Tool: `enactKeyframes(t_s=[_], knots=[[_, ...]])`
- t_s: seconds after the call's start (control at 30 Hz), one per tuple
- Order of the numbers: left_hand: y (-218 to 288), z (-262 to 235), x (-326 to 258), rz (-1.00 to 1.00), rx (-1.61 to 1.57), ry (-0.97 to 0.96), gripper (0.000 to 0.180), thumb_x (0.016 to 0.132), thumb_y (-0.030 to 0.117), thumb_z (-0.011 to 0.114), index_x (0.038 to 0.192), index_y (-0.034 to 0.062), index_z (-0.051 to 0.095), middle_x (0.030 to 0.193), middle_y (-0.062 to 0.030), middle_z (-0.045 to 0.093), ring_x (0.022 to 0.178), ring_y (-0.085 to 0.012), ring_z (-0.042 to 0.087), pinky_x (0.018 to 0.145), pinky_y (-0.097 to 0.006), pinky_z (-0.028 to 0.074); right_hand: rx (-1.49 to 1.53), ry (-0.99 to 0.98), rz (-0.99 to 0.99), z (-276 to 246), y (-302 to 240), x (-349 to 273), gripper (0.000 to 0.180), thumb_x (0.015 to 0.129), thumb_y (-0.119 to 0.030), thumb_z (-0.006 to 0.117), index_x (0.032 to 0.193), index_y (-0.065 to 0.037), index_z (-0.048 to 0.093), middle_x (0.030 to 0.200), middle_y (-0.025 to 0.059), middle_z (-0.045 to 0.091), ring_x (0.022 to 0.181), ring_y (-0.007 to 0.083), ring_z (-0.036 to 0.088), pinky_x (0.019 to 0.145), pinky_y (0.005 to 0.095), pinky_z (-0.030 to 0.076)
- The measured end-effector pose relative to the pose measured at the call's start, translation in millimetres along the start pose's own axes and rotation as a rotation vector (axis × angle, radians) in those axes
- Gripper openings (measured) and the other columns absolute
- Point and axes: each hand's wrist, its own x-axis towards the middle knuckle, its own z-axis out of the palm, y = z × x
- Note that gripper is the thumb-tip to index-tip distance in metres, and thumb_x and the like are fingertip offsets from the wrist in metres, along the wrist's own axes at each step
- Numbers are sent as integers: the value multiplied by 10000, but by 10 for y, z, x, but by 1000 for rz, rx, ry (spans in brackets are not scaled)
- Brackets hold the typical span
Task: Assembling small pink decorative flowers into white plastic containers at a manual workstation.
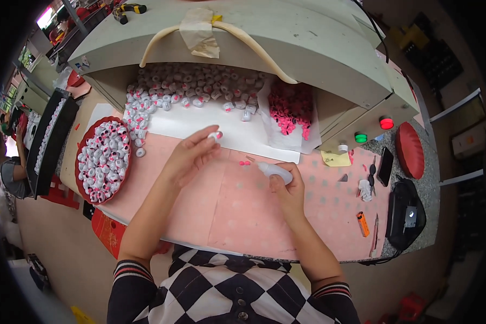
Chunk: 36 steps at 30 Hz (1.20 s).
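My left hand [191, 156] pinches a small white rounded piece with a pink spot [215, 136] between thumb and fingertips, above the pink work mat [194, 216]. To its right, my right hand [290, 194] is wrapped round a small white squeeze bottle [276, 172], its narrow tip pointing left. A few tiny pink pieces [244, 163] lie on the mat by that tip. Left of my hands, a red scalloped basket [80, 186] is heaped with similar white-and-pink pieces [105, 159]. More white pieces [200, 86] are piled under the machine hood, beside a heap of pink pieces [290, 108].
A grey machine housing [286, 43] with green and red buttons [373, 130] overhangs the far side. At right lie a phone [385, 165], an orange lighter [363, 224], tweezers [376, 237], a black bag [406, 216] and a red basket [410, 151]. Another person [16, 162] sits far left.
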Motion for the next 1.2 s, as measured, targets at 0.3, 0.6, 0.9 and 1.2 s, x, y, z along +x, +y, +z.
enactKeyframes(t_s=[0.3, 0.6, 0.9, 1.2], knots=[[-475, 166, -364, -30, 105, 4, 362, 901, 15, 573, 1260, 35, 530, 1088, -66, 604, 1034, -177, 612, 861, -288, 540, -162, 42, -200, 44, 95, -53, 201, 857, -121, 678, 974, -13, 556, 884, 48, 621, 795, 105, 579, 702, 243, 463], [-553, 205, -403, 184, 369, -9, 363, 888, -18, 575, 1245, 8, 516, 1097, -101, 623, 1016, -177, 623, 842, -279, 536, -389, -28, -283, 91, 57, -62, 169, 863, -75, 646, 963, -3, 531, 876, 64, 579, 769, 104, 550, 694, 237, 449], [-555, 208, -412, 167, 353, -24, 371, 879, -33, 579, 1242, 8, 517, 1101, -100, 619, 1035, -178, 618, 845, -268, 526, -431, -40, -304, 109, 58, -57, 184, 862, -90, 656, 971, -5, 534, 863, 67, 582, 767, 111, 551, 691, 239, 447], [-578, 201, -407, 181, 369, -33, 375, 869, -64, 575, 1234, 11, 531, 1131, -71, 570, 1049, -190, 612, 865, -267, 520, -436, -33, -315, 108, 61, -58, 191, 864, -120, 662, 960, -8, 540, 866, 71, 585, 769, 117, 556, 693, 241, 442]])
